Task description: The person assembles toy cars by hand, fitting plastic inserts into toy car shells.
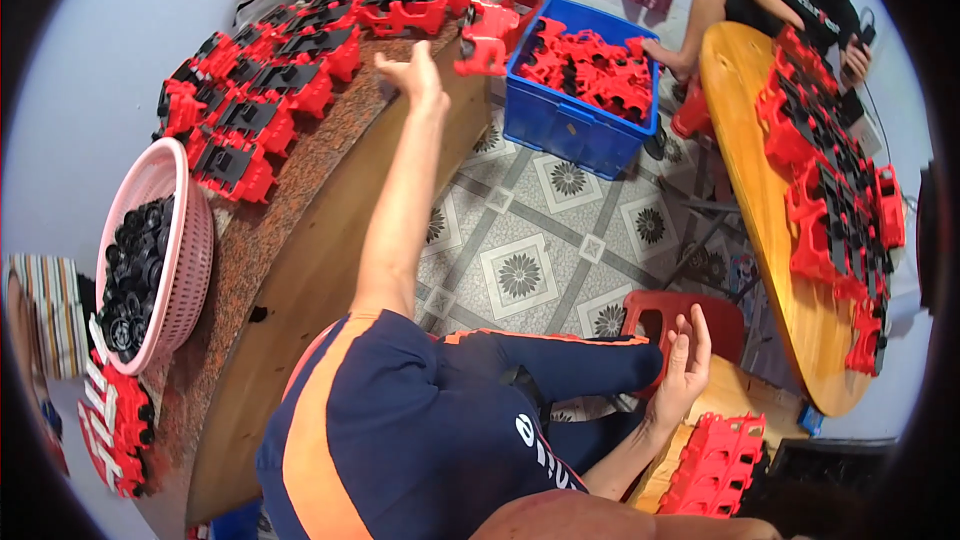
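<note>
My left hand (412,75) reaches far forward over the edge of the stone-topped table, its fingers spread and nothing in them. Just beyond it is a red plastic toy car body (487,37) with black wheels, apart from the fingers. It is between the table edge and a blue crate (580,130) heaped with similar red and black pieces; I cannot tell whether anything supports it. At the lower right, my right hand (685,365) is raised with its fingers stretched out, holding nothing. Close below it, a row of red car bodies (712,465) lies on a wooden surface.
Rows of red and black car bodies (250,125) cover the stone-topped table (235,250). A pink basket (180,270) holds black wheels. More bodies (825,190) line a wooden table (745,130) at right. Two people sit beyond; a red stool (715,315) stands near my knee.
</note>
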{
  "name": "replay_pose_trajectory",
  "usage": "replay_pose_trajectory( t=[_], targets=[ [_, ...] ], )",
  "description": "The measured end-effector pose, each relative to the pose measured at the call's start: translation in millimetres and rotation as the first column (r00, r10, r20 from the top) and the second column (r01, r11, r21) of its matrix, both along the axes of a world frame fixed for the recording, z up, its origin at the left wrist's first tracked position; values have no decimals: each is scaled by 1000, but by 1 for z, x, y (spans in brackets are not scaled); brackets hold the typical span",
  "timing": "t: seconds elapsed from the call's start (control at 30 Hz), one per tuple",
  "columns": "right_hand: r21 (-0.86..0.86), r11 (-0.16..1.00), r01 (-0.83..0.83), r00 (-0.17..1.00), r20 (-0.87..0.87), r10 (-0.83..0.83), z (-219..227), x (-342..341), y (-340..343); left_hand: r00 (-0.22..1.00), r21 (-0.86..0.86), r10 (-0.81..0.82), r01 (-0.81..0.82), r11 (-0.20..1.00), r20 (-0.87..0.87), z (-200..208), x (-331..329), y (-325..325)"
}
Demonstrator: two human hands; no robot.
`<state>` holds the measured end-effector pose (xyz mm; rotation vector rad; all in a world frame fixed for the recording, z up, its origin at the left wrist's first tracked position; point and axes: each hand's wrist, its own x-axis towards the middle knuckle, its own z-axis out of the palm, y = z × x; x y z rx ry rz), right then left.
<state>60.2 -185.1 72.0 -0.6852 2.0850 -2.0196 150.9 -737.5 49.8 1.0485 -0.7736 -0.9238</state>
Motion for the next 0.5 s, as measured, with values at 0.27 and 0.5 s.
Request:
replay_pose_trajectory(
  t=[0.27, 0.5],
  targets=[
    [99, 995, 26, 992, 123, -38, -32, 9, 23, 982, -271, -112, 150, 951, 149, -2, -9, 78],
    [185, 980, 73, 968, 224, -114, -48, 18, 32, 931, -70, -269, 294, 953, 248, -46, -20, 101]
  ],
)
